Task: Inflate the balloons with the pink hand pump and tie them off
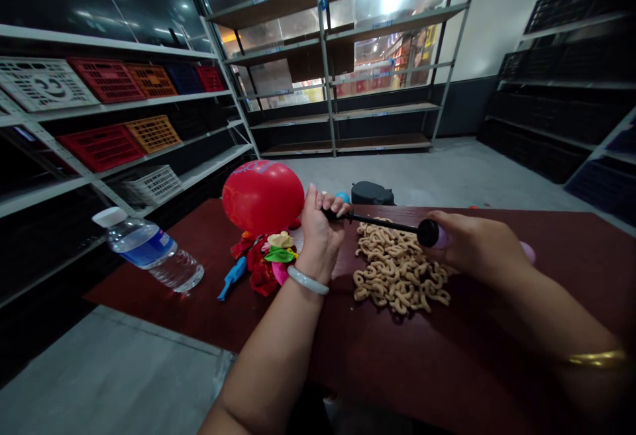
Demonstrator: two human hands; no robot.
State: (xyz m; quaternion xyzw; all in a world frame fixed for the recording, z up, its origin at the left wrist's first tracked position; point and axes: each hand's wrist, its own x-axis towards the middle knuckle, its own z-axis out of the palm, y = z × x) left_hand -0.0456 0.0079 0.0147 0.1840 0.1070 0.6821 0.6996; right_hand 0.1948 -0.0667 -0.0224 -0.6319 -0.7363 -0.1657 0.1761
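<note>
My left hand (pixel 322 226), with a pale bangle at the wrist, is closed around the black end of a hand balloon pump (pixel 382 223). A thin black rod runs from that fist to the pump's black cap and purple body, which my right hand (pixel 474 246) grips. An inflated red balloon (pixel 263 195) with blue print sits right against my left hand; its neck is hidden, so I cannot tell whether it is on the pump. Deflated balloons (pixel 265 259) in red, green, yellow and pink lie in a heap below it, beside a blue one (pixel 232 277).
A pile of beige curled snacks (pixel 397 273) lies on the dark red table (pixel 377 369) under the pump. At left stands a tilted-looking water bottle (pixel 149 249). A dark grey case (pixel 371 193) is at the far edge. Shelves with crates (pixel 106 81) line the room.
</note>
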